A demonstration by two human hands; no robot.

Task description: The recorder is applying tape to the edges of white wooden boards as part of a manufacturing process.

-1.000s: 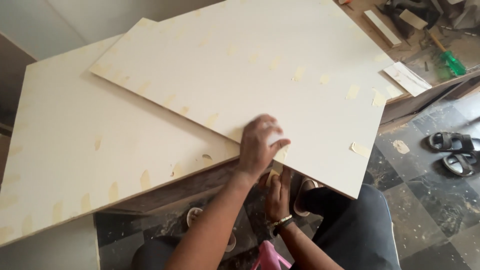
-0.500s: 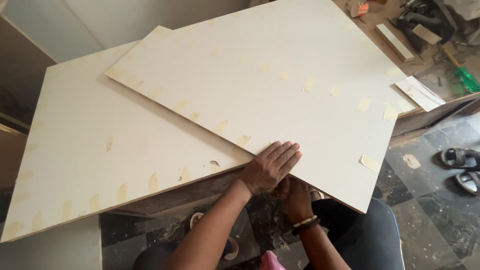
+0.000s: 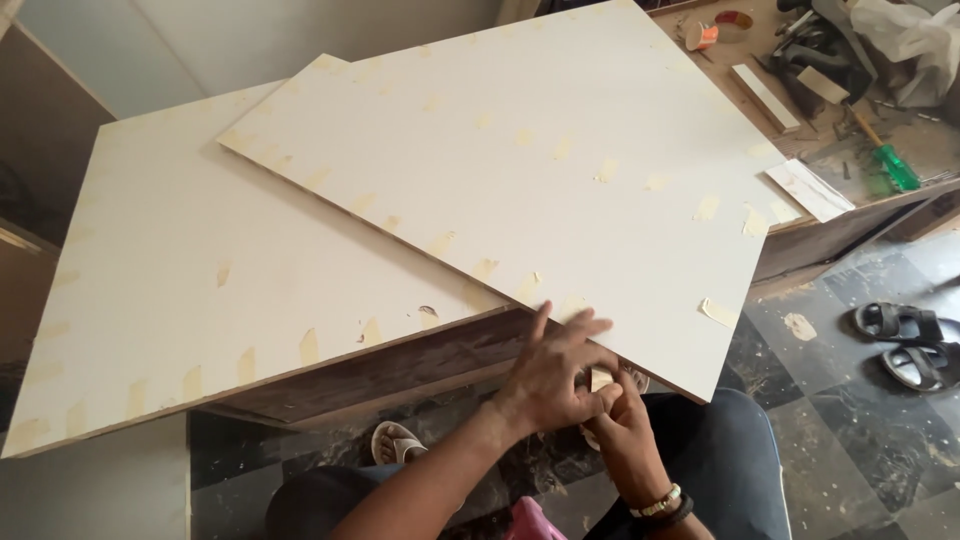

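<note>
A large white board (image 3: 560,170) dotted with beige tape strips lies askew on a second white board (image 3: 190,290). My left hand (image 3: 552,378) rests with spread fingers on the upper board's near edge, close to its corner. Just below it, under the edge, my right hand (image 3: 622,440) with a wrist band pinches a small beige piece of tape (image 3: 600,380) against the board's edge. My left thumb touches that piece too.
The boards sit on a brown wooden bench (image 3: 400,370). Tools, a green-handled screwdriver (image 3: 890,160), a tape roll (image 3: 700,35) and wood offcuts clutter the far right. Sandals (image 3: 905,340) lie on the tiled floor at right. My knees are below the board's corner.
My left hand slid back from flat on the board to its near edge. My right hand rose to meet it with the tape piece.
</note>
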